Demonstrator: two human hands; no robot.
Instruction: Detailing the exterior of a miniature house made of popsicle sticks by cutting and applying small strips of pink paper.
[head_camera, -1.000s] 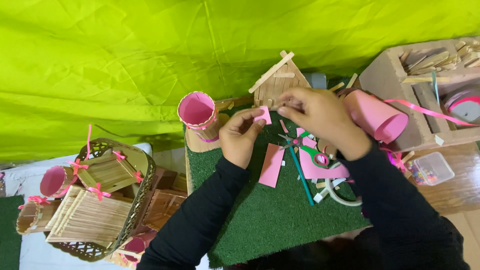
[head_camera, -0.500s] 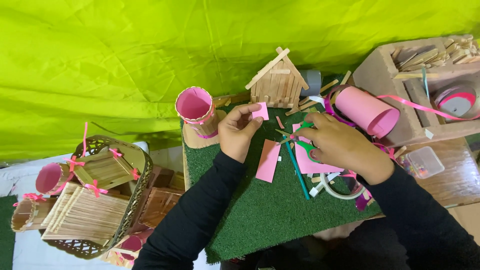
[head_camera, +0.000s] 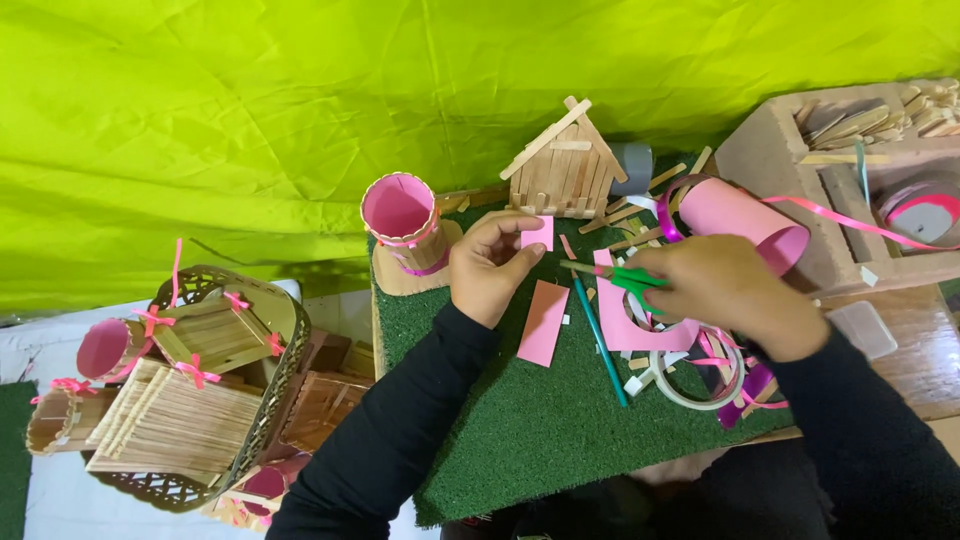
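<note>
A small pink paper square sits pinched in the grip of the left hand, just in front of the single stick house, its edges roughly upright. A second, longer pink strip lies on the green mat, long axis running toward the person. The right hand closes around green-handled scissors, pointing left. One pink cup stands left; one teal pencil lies beside the strip.
</note>
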